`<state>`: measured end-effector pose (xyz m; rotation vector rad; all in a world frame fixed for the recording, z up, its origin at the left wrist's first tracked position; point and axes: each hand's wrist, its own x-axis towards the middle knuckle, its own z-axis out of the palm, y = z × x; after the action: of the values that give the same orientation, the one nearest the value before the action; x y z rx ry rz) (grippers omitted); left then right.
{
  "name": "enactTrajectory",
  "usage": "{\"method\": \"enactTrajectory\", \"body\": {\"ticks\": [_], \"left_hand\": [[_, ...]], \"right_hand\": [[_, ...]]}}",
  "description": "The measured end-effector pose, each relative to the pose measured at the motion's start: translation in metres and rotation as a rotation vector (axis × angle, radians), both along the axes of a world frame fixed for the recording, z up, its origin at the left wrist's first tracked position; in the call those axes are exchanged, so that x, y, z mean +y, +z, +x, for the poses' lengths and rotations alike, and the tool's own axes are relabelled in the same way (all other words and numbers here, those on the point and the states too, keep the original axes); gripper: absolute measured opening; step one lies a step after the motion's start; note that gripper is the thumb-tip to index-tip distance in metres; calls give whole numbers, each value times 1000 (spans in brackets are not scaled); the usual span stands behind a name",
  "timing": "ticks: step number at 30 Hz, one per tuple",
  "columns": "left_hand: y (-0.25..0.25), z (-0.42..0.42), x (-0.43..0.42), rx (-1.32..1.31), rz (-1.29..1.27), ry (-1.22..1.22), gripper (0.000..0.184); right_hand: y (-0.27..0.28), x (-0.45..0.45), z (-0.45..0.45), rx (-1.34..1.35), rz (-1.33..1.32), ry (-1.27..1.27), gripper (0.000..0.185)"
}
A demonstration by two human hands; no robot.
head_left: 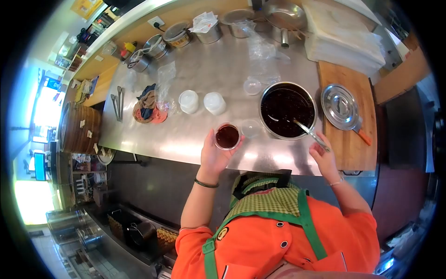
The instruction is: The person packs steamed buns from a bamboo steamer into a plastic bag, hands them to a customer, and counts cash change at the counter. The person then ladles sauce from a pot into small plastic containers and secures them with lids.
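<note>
My left hand [214,156] is closed around a small clear cup [227,136] filled with dark red-brown sauce, held upright over the front edge of the steel table. With bent fingers my right hand [324,156] grips the handle end of a metal ladle [310,131]. The ladle's head is hidden under dark liquid in a large round steel pot [263,125]. Between the cup and the pot lies a clear round plastic piece [251,129], perhaps a lid. Behind it sits another clear round piece [252,86]. Two stacks of whitish plastic containers [189,102] [214,102] stand beyond the cup.
Right of the pot, a steel lid [341,107] and an orange-handled tool [364,136] lie on a wooden board [357,158]. Cloths [147,106] and metal utensils [119,103] lie left. Several pots, a pan [284,18] and plastic bags [262,51] line the back.
</note>
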<state>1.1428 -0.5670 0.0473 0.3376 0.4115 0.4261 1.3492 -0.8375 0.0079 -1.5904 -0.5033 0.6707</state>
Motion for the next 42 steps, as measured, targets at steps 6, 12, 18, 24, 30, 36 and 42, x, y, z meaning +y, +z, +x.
{"method": "enactTrajectory", "body": {"ticks": [6,12,18,24,30,36,42], "left_hand": [[-15,-18,13,-91,-57,-8,45],[-31,-34,30,3,-21,-54,43],[-58,-53,57,-32,22,-108,42],[-92,-78,88,184,28,20,44],[-114,-126,115,592,472,220,43],[-129,-158,122,720,712,280,38],[-130,-167,121,725,712,315,36]], "right_hand": [[38,22,-56,3,-396,465,53],[77,185,-113,-987,-164,551,80],[51,241,-147,-955,-180,630,79],[17,266,-154,-905,-251,605,79],[-33,281,-148,-971,-302,633,83],[-44,285,-150,-975,-328,634,84],[-35,240,-122,-996,-648,369,69]]}}
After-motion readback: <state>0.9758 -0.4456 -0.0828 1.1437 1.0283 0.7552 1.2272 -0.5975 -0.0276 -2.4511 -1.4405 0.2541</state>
